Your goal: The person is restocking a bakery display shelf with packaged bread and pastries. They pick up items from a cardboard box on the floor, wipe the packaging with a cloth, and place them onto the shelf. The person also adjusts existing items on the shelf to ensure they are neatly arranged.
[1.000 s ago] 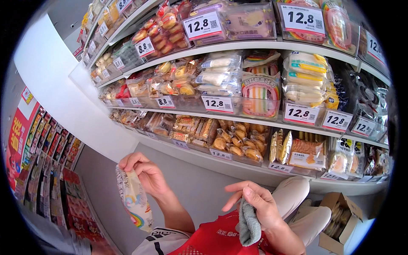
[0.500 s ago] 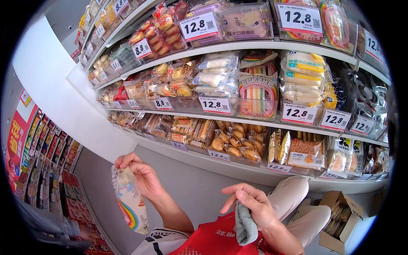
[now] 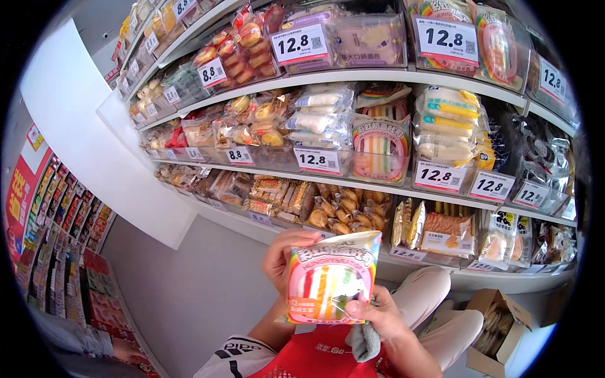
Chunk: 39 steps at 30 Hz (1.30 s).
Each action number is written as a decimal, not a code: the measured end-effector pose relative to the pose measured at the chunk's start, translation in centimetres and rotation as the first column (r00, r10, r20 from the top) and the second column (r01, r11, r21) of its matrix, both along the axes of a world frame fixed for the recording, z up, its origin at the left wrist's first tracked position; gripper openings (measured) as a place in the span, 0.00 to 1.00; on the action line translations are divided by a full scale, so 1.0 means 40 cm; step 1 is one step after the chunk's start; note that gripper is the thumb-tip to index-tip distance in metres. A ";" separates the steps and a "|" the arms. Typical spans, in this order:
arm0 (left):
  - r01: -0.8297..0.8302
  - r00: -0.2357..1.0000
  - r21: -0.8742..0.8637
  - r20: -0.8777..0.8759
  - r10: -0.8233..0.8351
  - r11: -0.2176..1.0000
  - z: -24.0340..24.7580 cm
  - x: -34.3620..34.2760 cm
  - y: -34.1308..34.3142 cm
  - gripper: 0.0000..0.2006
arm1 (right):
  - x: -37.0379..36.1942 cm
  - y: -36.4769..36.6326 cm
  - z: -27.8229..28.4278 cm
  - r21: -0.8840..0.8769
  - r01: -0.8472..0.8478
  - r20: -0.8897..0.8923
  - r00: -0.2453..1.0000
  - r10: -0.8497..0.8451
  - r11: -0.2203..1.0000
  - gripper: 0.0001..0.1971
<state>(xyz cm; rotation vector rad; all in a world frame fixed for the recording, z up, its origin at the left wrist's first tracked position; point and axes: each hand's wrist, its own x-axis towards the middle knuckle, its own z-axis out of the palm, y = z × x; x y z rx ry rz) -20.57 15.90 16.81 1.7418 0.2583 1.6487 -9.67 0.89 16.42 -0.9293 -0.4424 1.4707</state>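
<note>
A wrapped rainbow-striped cake (image 3: 329,283) faces me, held upright low in front of the shelves. My left hand (image 3: 279,259) grips its left side and upper edge, with part of the fingers behind the wrapper. At the lower right corner, my right hand (image 3: 383,315) pinches it, thumb flat on the front. Below that, a grey cloth (image 3: 363,344) hangs from the right palm. Similar rainbow packs (image 3: 380,148) stand on the middle shelf, behind a clear front strip.
Curved white shelves (image 3: 302,171) of bagged breads and price tags span the view ahead. An open cardboard box (image 3: 501,327) with packs inside sits on the floor at right. Another person's sleeve (image 3: 79,343) shows at lower left, beside a colourful snack rack (image 3: 60,233).
The cake pack has come from the left to the middle and turned its front toward me. My right hand, earlier apart from it with the cloth, now grips it too.
</note>
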 end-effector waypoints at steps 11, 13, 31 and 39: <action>0.138 0.879 -0.023 -0.457 -0.133 0.990 0.179 0.151 0.148 0.25 | 0.063 -0.049 -0.099 0.010 0.301 -0.091 0.950 -0.299 0.954 0.09; 0.105 0.819 0.044 -0.571 -0.061 0.994 0.228 0.205 0.167 0.30 | 0.073 -0.060 -0.114 0.014 0.313 -0.071 0.948 -0.311 0.950 0.10; -0.108 0.455 0.554 -0.710 0.537 0.825 0.302 0.408 0.251 0.45 | 0.055 -0.094 -0.156 -0.097 0.349 -0.094 0.929 -0.358 0.932 0.12; -0.093 0.446 0.595 -0.692 0.568 0.798 0.300 0.397 0.258 0.44 | 0.045 -0.087 -0.123 -0.040 0.323 -0.127 0.937 -0.325 0.946 0.14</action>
